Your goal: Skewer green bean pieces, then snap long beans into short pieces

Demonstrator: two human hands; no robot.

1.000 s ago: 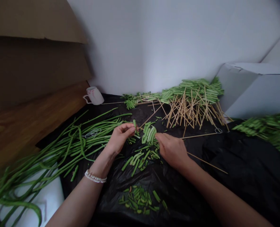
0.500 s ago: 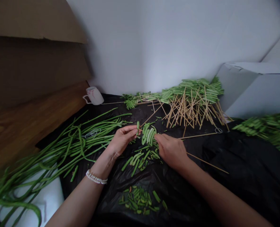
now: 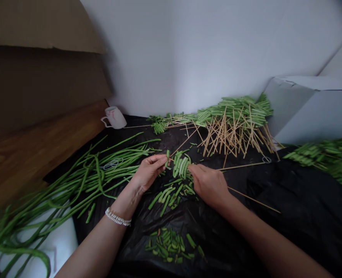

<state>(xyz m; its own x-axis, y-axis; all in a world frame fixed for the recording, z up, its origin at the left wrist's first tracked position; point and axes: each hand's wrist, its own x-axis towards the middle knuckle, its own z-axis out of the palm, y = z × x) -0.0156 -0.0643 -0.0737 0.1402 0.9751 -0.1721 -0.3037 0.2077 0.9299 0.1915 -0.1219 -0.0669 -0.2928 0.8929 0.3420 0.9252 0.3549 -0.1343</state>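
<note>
My left hand (image 3: 150, 170) pinches a short piece of long green bean (image 3: 167, 158) between thumb and fingertips, at the tip of a bamboo skewer. My right hand (image 3: 209, 183) is closed around that bamboo skewer (image 3: 254, 199), whose bare end sticks out behind it to the right. A row of threaded bean pieces (image 3: 181, 166) sits on the skewer between both hands. Below them lie loose cut bean pieces (image 3: 166, 196) on black plastic sheeting (image 3: 223, 239). Whole long beans (image 3: 113, 172) stretch across the left side, close to my left hand.
Filled skewers (image 3: 234, 116) are heaped at the back, and more (image 3: 327, 154) lie at far right. A white mug (image 3: 115, 117) stands at back left. Small bean ends (image 3: 167, 245) form a pile in front. A cardboard box (image 3: 43, 73) and a white box (image 3: 309, 104) flank the area.
My left hand has shifted very slightly, and the bean piece sits a little lower and further left at the skewer tip. My right hand has barely moved.
</note>
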